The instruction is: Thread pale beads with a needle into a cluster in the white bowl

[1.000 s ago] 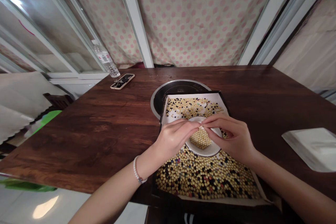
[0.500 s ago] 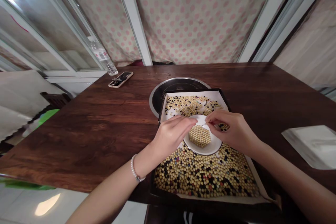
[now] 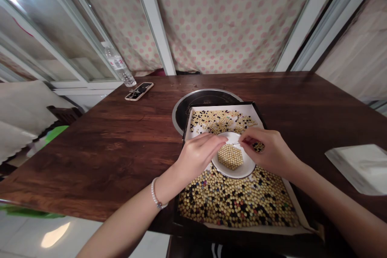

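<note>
A white bowl (image 3: pixel 249 165) stands in a shallow box of beads, with a flat patch of pale yellow beads (image 3: pixel 230 156) inside it. Over its far rim, my left hand (image 3: pixel 201 151) is closed in a pinch; what its fingertips hold is too small to make out. Across from it, the thumb and fingers of my right hand (image 3: pixel 266 145) are pinched on a thin dark strand (image 3: pixel 235 143), which runs toward the left fingertips. Mixed yellow, black and coloured beads (image 3: pixel 236 201) fill the near part of the box, and more beads (image 3: pixel 211 119) lie at its far end.
The dark-edged box (image 3: pixel 223 107) rests on a brown wooden table (image 3: pixel 121 137), partly over a round black plate with a silver rim (image 3: pixel 178 113). A phone (image 3: pixel 139 91) and a water bottle (image 3: pixel 119 64) are at the far left. To the right sits a white tray (image 3: pixel 356 165).
My right hand has shifted slightly right, and its fingers have drawn closer together. My left hand, the bowl and the box are where they were.
</note>
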Demonstrator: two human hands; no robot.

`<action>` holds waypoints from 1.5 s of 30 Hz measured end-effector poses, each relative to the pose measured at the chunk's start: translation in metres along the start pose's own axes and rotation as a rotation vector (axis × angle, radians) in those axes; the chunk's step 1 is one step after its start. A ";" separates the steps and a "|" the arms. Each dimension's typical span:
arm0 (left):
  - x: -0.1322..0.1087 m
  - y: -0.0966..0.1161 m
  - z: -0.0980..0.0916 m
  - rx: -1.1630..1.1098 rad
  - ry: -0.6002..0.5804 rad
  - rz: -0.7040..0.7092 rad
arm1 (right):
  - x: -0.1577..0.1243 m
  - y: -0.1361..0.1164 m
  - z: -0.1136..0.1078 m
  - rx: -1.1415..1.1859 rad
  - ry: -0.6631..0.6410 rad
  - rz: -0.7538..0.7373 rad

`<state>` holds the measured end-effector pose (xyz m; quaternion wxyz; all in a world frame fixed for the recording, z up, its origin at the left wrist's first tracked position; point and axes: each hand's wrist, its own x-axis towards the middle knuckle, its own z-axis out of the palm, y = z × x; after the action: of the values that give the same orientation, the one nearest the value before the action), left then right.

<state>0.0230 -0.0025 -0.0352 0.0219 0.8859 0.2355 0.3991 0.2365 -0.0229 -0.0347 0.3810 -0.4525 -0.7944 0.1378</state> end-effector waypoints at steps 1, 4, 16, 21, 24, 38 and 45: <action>0.000 0.000 0.000 0.000 0.000 -0.002 | 0.000 0.000 0.000 -0.004 -0.002 0.005; 0.000 0.000 0.000 -0.006 0.003 -0.012 | 0.000 -0.001 -0.001 -0.010 -0.010 0.015; 0.002 0.002 -0.001 -0.022 0.022 -0.025 | 0.000 -0.002 -0.001 0.011 -0.003 0.003; 0.002 0.002 -0.001 -0.024 0.026 -0.039 | 0.000 -0.003 -0.002 0.020 0.001 0.008; 0.001 0.003 -0.001 -0.023 0.027 -0.040 | 0.000 -0.005 -0.003 0.025 0.006 0.010; 0.001 0.002 0.000 -0.016 0.012 -0.047 | 0.000 -0.005 -0.004 0.020 -0.004 0.027; 0.001 0.004 -0.001 -0.040 0.005 -0.088 | 0.001 -0.005 -0.003 0.020 -0.003 0.017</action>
<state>0.0247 -0.0052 -0.0331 0.0566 0.8730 0.2662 0.4046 0.2355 -0.0252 -0.0295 0.3833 -0.4553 -0.7896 0.1496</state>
